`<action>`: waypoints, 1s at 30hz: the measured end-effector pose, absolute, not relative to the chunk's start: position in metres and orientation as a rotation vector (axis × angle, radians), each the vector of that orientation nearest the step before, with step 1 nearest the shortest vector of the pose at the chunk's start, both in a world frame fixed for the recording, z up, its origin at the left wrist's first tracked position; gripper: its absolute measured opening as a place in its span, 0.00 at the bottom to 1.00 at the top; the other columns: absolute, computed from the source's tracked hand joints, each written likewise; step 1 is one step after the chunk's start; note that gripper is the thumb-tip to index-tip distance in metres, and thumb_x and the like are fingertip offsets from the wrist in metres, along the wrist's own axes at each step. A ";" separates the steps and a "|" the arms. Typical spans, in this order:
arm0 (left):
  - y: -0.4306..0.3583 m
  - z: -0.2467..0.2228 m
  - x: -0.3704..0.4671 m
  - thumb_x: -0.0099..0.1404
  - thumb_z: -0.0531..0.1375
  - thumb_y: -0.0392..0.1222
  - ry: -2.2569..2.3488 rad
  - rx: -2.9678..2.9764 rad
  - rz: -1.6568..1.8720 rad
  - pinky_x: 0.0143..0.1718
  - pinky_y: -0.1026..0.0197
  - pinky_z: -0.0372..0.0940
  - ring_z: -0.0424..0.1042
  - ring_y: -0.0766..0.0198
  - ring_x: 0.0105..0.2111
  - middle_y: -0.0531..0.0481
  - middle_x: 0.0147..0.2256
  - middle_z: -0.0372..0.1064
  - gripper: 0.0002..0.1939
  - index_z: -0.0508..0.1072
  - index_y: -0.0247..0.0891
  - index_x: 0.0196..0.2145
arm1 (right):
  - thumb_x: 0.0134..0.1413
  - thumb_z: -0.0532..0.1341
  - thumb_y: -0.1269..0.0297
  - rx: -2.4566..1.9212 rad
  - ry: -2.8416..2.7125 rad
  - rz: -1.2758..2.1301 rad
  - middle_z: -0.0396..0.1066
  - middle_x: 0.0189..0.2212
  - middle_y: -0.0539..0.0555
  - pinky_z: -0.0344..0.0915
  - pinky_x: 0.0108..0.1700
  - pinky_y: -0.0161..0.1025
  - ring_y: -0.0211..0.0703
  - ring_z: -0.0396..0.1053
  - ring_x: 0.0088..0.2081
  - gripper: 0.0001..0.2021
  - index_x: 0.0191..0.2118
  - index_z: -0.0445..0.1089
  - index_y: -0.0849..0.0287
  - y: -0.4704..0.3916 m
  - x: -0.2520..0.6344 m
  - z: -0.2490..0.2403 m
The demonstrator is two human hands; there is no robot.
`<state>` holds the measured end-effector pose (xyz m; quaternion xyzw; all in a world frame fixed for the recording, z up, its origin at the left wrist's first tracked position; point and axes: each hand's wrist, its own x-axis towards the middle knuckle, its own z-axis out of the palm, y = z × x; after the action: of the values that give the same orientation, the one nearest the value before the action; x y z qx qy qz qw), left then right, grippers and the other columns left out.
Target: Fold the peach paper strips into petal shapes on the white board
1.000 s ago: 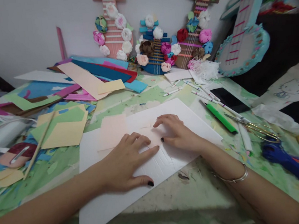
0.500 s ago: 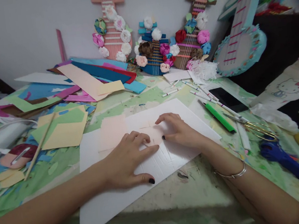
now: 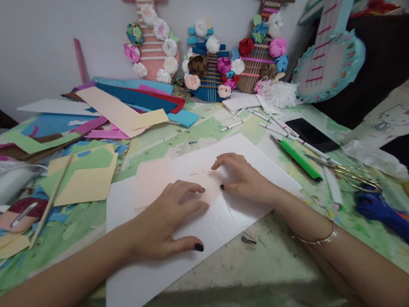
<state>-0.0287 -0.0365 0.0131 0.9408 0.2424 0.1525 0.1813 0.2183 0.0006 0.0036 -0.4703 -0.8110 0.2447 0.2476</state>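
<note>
My left hand rests palm down over a white sheet, its fingers bent and the thumb held apart. Close by, my right hand has its thumb and forefinger spread around the right side of a pale pink paper piece. That piece lies flat on the sheet, partly covered by my left fingers. To its left is another pale pink paper, its lower edge hidden behind my left hand. Faint creases or cut lines mark the sheet between the hands. Neither hand grips anything.
Coloured paper strips are heaped at the back left. Flower-trimmed model instruments lean along the wall. On the right lie a green cutter, gold-handled scissors, a phone and a blue-handled tool. A wooden stick lies left.
My left hand has shifted slightly left, uncovering more of the pink piece and the lines on the sheet. My right hand has barely moved.
</note>
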 end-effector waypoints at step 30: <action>0.005 0.016 -0.003 0.60 0.56 0.35 1.078 2.291 0.394 0.33 0.64 0.56 0.64 0.65 0.31 0.53 0.28 0.67 0.03 0.69 0.37 0.29 | 0.54 0.55 0.78 -0.762 -2.772 0.636 0.69 0.44 0.57 0.64 0.48 0.39 0.43 0.67 0.46 0.12 0.38 0.74 0.60 -0.027 0.214 0.037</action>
<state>-0.0029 0.0053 0.0160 0.8569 0.4032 0.1475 0.2854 0.2142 -0.0270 0.0366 -0.2576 -0.9369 0.2150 0.0986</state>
